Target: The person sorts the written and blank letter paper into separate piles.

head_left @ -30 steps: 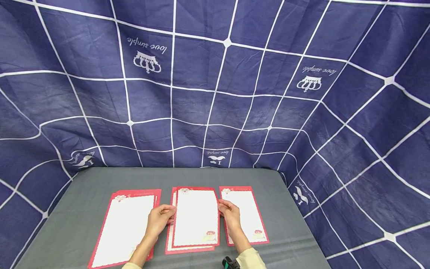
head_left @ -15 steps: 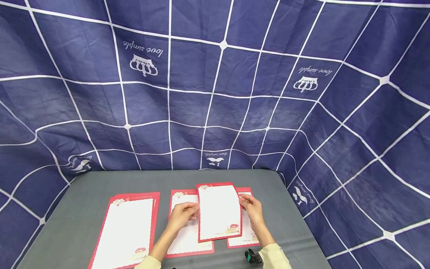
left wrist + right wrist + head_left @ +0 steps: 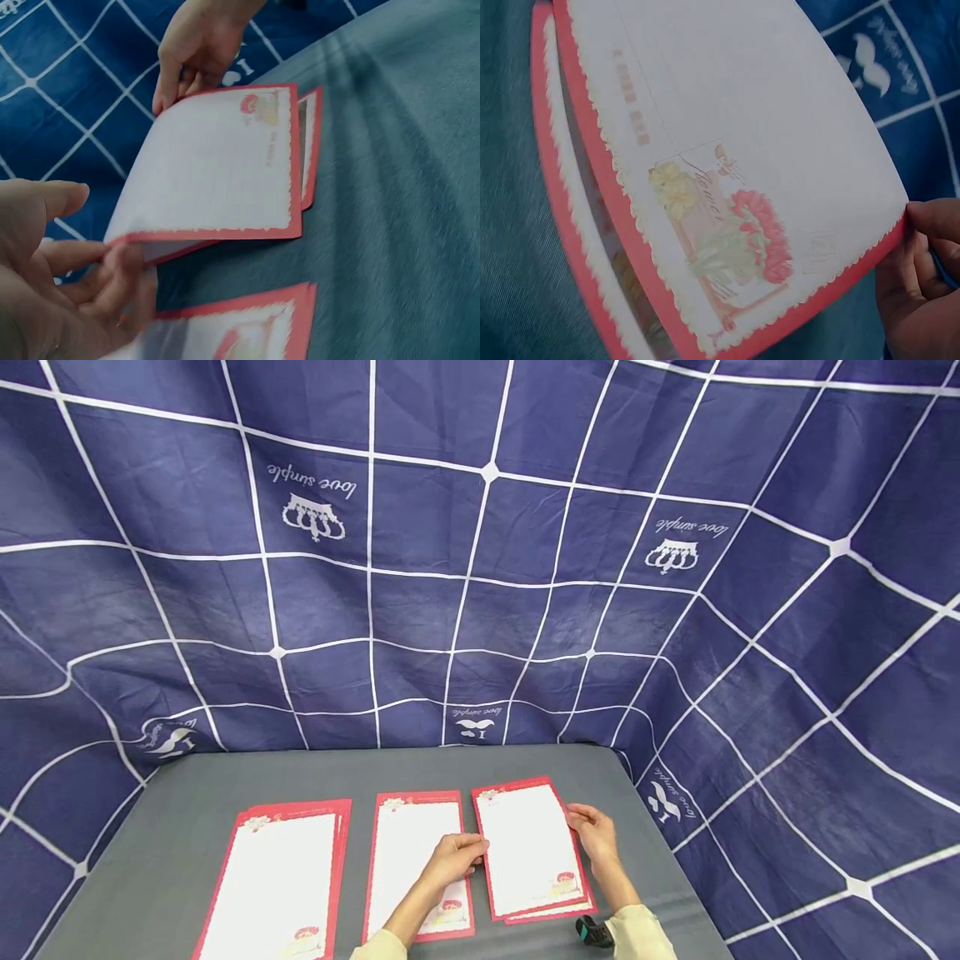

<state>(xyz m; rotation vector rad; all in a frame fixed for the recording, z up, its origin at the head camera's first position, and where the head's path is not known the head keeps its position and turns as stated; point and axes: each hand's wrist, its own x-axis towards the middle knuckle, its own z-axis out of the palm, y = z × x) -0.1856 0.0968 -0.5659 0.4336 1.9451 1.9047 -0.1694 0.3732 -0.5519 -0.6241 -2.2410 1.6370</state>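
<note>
Both hands hold a red-bordered sheet of letter paper (image 3: 528, 843) by its opposite long edges, over a second similar sheet (image 3: 562, 911) that peeks out along its lower edge. My left hand (image 3: 452, 858) grips the left edge; in the left wrist view its fingers (image 3: 112, 259) meet the raised edge while the thumb stands a little apart. My right hand (image 3: 596, 839) pinches the right edge, thumb uppermost in the right wrist view. The paper bows between them. A flower print (image 3: 727, 240) shows on it in the right wrist view.
Another red-bordered sheet (image 3: 408, 843) lies in the middle, partly under the left forearm. To the left is a slightly fanned stack of such sheets (image 3: 277, 885). A grey cloth covers the table (image 3: 180, 835), and a blue checked curtain (image 3: 420, 610) hangs behind and at the right.
Both hands have carried the sheet rightward from the middle pile, onto the right-hand sheet, and lowered it there. The middle sheet is now uncovered. The view has shifted slightly.
</note>
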